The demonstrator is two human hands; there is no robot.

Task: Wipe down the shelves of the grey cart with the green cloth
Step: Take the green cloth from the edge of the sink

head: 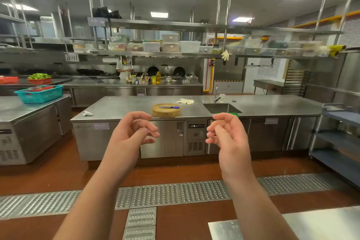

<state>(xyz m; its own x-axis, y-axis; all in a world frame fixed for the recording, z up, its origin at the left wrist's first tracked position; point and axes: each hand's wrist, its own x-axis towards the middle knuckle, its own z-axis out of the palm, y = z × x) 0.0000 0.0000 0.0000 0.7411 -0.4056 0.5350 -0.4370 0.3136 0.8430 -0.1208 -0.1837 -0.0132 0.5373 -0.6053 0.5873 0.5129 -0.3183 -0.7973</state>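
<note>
Both your hands are up in front of you and empty: your left hand (134, 130) hangs with its fingers loosely curled, gripping nothing, and your right hand (227, 134) mirrors it, fingers relaxed and bent, holding nothing either. Below them runs a metal floor grate (155, 195) across the red floor. Beyond your hands stands the long steel table (272, 105). Just past your right hand's fingertips, at the table's near edge by the sink (222, 107), a sliver of the green cloth (234, 114) peeks out, mostly hidden behind your fingers. Past your left hand sits a round chopping block (166, 110) with a knife (169, 107) on top. Well off to the right of your right hand stands the grey cart (337, 134), its shelves untouched. So, by my reading, you're at the very start: no wiping yet. Next move calls for reaching forward with your right hand, gripping that cloth, then turning right towards the cart.
</note>
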